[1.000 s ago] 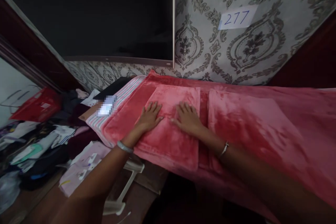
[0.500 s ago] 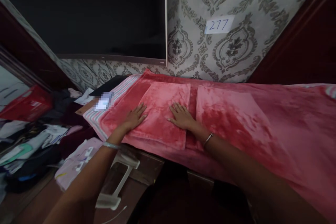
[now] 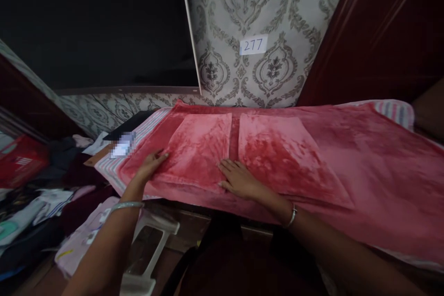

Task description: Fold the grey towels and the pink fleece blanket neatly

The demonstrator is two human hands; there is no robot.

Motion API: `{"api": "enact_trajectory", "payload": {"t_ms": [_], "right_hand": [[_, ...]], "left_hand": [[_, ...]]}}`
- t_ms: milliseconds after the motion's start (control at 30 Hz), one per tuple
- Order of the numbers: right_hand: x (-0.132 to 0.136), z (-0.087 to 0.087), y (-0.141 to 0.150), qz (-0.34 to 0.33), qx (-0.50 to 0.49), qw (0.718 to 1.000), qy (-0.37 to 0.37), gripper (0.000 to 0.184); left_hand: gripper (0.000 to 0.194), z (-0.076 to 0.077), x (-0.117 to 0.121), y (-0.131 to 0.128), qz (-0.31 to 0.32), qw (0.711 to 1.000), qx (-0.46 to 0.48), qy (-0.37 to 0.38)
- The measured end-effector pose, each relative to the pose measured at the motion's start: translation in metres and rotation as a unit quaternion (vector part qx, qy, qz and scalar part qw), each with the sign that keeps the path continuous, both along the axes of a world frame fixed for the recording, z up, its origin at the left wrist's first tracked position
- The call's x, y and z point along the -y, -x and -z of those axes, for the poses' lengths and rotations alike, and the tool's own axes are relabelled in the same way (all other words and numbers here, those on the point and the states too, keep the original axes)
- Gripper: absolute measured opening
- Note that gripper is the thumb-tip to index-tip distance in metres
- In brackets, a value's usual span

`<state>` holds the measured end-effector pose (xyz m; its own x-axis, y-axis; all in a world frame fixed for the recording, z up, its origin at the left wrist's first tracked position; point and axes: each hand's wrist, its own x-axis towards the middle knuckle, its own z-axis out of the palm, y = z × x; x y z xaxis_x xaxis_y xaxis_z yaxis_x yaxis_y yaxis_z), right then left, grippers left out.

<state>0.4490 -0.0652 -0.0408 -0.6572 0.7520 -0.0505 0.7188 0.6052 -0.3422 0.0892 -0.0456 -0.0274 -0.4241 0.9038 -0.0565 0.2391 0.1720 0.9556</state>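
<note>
Two flat pieces of pink plush cloth lie side by side on a larger pink plush blanket (image 3: 378, 171). A narrow strip of the blanket shows between the left cloth piece (image 3: 201, 143) and the right cloth piece (image 3: 277, 148). My left hand (image 3: 152, 165) is at the left edge of the left piece, fingers extended and nothing gripped. Flat on that piece's near right corner rests my right hand (image 3: 239, 179), its fingers stretched out and covering the corner. Both wrists wear bracelets.
A phone-like blurred object (image 3: 122, 145) lies by the blanket's striped left edge. Piled clothes (image 3: 45, 208) and a red bag (image 3: 24, 159) are at the left. A white plastic frame (image 3: 156, 247) stands below. Behind are a television (image 3: 104, 27) and patterned wall.
My left hand has slid off the left piece's top to its left edge. My right hand has moved nearer to me, to the near right corner. The view has turned right.
</note>
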Motion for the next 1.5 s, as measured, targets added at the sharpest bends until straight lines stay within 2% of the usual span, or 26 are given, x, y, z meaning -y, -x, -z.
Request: {"api": "enact_trajectory", "payload": {"t_ms": [200, 300, 400, 567, 633, 733, 800, 867, 933, 1100, 1267, 1433, 1500], "right_hand": [[0.011, -0.004, -0.007, 0.008, -0.036, 0.999, 0.009, 0.066], [0.012, 0.002, -0.006, 0.014, -0.060, 0.998, -0.004, 0.064], [0.013, 0.008, -0.006, 0.019, -0.076, 0.997, -0.017, 0.063], [0.014, 0.013, -0.008, 0.019, -0.091, 0.995, -0.019, 0.063], [0.014, 0.013, -0.008, 0.019, -0.094, 0.995, -0.017, 0.062], [0.014, 0.012, -0.007, 0.025, -0.098, 0.995, -0.012, 0.062], [0.013, 0.012, -0.006, 0.027, -0.101, 0.995, -0.006, 0.063], [0.013, 0.011, -0.006, 0.029, -0.104, 0.994, 0.001, 0.064], [0.013, 0.010, -0.006, 0.031, -0.108, 0.994, 0.004, 0.064], [0.014, 0.008, -0.006, 0.031, -0.120, 0.992, 0.002, 0.063], [0.010, 0.007, -0.008, 0.031, -0.145, 0.988, 0.039, 0.061], [0.007, 0.006, -0.009, 0.029, -0.192, 0.978, 0.072, 0.059], [0.003, 0.006, -0.008, 0.030, -0.215, 0.972, 0.090, 0.060]], "left_hand": [[0.039, -0.012, 0.012, -0.007, 0.011, 0.989, 0.136, 0.050], [0.027, -0.009, 0.021, -0.019, -0.044, 0.973, 0.225, 0.009], [0.019, -0.002, 0.033, -0.028, -0.111, 0.958, 0.261, -0.041], [0.024, 0.007, 0.052, -0.034, -0.100, 0.942, 0.313, -0.070], [0.029, 0.008, 0.056, -0.037, -0.103, 0.944, 0.306, -0.063], [0.031, 0.006, 0.053, -0.045, -0.122, 0.957, 0.260, -0.034], [0.032, 0.005, 0.048, -0.052, -0.111, 0.958, 0.257, -0.057], [0.031, 0.005, 0.043, -0.057, -0.104, 0.947, 0.284, -0.108], [0.027, 0.006, 0.040, -0.059, -0.123, 0.929, 0.318, -0.141], [0.017, 0.008, 0.040, -0.070, -0.192, 0.891, 0.378, -0.160], [0.022, -0.002, 0.037, -0.100, -0.155, 0.896, 0.381, -0.168], [0.020, -0.014, 0.031, -0.106, -0.240, 0.872, 0.404, -0.138], [0.017, -0.026, 0.027, -0.108, -0.235, 0.873, 0.403, -0.143]]}}
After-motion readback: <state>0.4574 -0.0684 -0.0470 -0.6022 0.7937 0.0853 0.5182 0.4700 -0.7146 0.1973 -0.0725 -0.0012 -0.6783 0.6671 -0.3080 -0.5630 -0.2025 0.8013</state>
